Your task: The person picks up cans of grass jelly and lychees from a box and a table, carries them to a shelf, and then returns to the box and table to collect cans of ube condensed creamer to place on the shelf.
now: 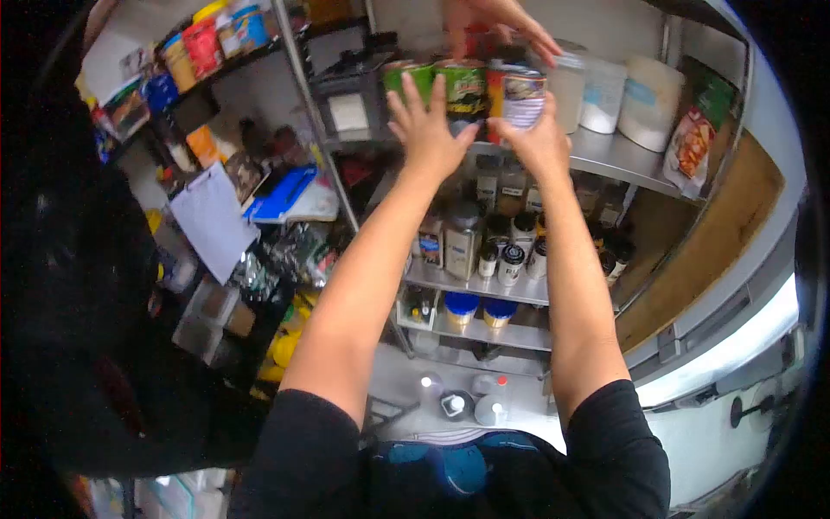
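My left hand [430, 138] reaches up with fingers spread in front of the green-labelled cans [468, 85] on the upper metal shelf. Its fingertips overlap the cans in this view. On the right, my right hand [543, 145] has thumb and fingers around the lower part of a can [524, 93] with a picture on its pale label. An orange-red edge shows right beside that can. Above the cans, another person's hand [506, 19] comes in from the top, slightly blurred.
White-filled tubs [650, 102] and a food packet [694, 147] stand right of the cans; a dark bin [350, 99] stands left. Spice jars [512, 264] and blue-lidded tubs [461, 307] fill lower shelves. A clipboard [214, 216] hangs at the left, beyond a metal post [316, 95].
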`<state>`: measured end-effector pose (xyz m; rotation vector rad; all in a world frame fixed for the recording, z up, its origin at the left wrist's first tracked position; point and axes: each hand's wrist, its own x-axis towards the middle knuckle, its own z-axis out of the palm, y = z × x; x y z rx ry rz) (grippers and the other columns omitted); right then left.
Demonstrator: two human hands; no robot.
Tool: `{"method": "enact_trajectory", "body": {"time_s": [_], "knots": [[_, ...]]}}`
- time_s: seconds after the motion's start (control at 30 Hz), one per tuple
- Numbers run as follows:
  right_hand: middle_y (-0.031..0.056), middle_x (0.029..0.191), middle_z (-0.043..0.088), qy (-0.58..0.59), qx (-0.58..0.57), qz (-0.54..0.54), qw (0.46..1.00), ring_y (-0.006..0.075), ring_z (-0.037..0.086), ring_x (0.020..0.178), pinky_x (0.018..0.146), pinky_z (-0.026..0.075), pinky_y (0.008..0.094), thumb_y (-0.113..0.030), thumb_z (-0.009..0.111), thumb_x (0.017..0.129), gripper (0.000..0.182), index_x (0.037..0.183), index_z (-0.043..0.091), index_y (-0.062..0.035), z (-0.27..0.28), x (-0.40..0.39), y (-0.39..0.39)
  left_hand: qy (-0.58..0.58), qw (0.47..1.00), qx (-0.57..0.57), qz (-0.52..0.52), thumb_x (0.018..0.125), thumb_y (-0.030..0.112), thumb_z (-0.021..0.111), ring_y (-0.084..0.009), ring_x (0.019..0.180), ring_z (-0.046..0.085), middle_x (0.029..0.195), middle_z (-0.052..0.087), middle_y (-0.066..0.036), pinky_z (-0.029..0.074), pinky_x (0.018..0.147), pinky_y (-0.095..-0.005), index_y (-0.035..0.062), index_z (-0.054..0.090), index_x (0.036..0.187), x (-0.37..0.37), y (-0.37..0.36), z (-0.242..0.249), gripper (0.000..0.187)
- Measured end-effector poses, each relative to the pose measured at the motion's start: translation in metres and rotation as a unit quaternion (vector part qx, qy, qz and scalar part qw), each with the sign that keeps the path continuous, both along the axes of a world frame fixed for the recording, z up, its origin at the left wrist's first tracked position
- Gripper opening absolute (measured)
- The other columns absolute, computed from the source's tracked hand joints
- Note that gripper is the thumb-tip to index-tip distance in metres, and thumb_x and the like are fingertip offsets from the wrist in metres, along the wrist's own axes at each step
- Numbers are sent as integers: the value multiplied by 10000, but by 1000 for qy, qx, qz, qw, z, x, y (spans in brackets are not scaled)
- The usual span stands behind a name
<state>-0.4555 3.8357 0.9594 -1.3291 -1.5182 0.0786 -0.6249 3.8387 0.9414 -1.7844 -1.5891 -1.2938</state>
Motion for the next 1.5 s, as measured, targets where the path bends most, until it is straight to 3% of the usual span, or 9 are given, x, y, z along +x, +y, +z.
{"method": "enact_trajectory", "body": {"time_s": [0.13, 0.27, 0.37, 0.43, 0.73, 1.0, 1.2, 1.3, 1.5], "knots": [[233, 1314, 489, -34, 6, -11, 999, 392, 520, 1164, 978, 408, 451, -614, 720, 640, 1102, 1440, 200, -64, -10, 12, 19, -7, 995, 69, -69, 686, 310, 740, -505, 1335, 164, 1486, 134, -276, 205, 1069, -583, 144, 310, 1414, 4, -58, -41, 862], [229, 1314, 474, -111, 245, -47, 962, 372, 490, 1169, 974, 398, 458, -432, 750, 734, 774, 1288, 455, 21, -31, 8, 7, -35, 967, 50, -246, 650, 183, 689, -430, 1316, 282, 1396, 328, -261, 245, 1071, -533, 76, 539, 1209, 0, -170, -143, 588], [213, 1104, 600, -131, 443, 0, 887, 356, 590, 994, 879, 465, 440, -333, 739, 777, 528, 1105, 572, 45, -82, 20, 2, 38, 883, -256, -392, 713, 177, 664, -376, 1136, 481, 1217, 511, -211, 426, 893, -478, 65, 584, 1065, -40, -269, -223, 378], [221, 1004, 646, -147, 485, 13, 862, 369, 626, 921, 847, 489, 441, -315, 737, 785, 474, 1030, 615, 72, -134, 13, -6, -47, 782, -509, -357, 756, 200, 653, -354, 1008, 574, 1084, 602, -196, 458, 835, -452, 76, 586, 1105, -71, -351, -229, 376], [187, 1079, 614, -374, 101, 199, 900, 356, 596, 934, 793, 474, 452, -348, 657, 842, 526, 1199, 520, 14, -476, -84, -197, -392, 785, -479, 12, 837, 332, 624, -344, 1022, 600, 1122, 621, -173, 468, 872, -409, 102, 525, 1241, -158, -679, -307, 476], [199, 1040, 618, -597, -321, 567, 467, 366, 592, 951, 813, 472, 449, -295, 650, 834, 482, 1182, 542, 21, -511, -312, -460, -559, 720, -342, 228, 857, 307, 606, -363, 997, 610, 1167, 603, -180, 467, 879, -420, 113, 499, 1268, -187, -940, -331, 467], [207, 1011, 622, -648, -204, 716, 159, 374, 589, 963, 829, 470, 447, -255, 644, 827, 451, 1169, 559, 27, -548, -468, -577, -639, 638, -200, 380, 849, 276, 626, -332, 1017, 610, 1143, 610, -197, 480, 868, -404, 63, 512, 1250, -150, -1065, -326, 468], [189, 1146, 617, -687, -218, 669, 180, 328, 594, 1062, 890, 467, 390, -241, 595, 837, 392, 1152, 581, -10, -412, -515, -755, -648, 589, -137, 463, 846, 255, 634, -305, 1027, 613, 1146, 613, -186, 479, 878, -396, 47, 522, 1240, -120, -1107, -322, 459], [180, 1102, 632, -530, -79, 840, 90, 326, 607, 1012, 894, 467, 393, -193, 648, 820, 394, 1169, 572, -26, -392, -603, -1000, -688, 465, -34, 556, 869, 233, 631, -252, 1044, 616, 1125, 637, -154, 478, 895, -369, 38, 523, 1245, -77, -1178, -329, 438]]}}
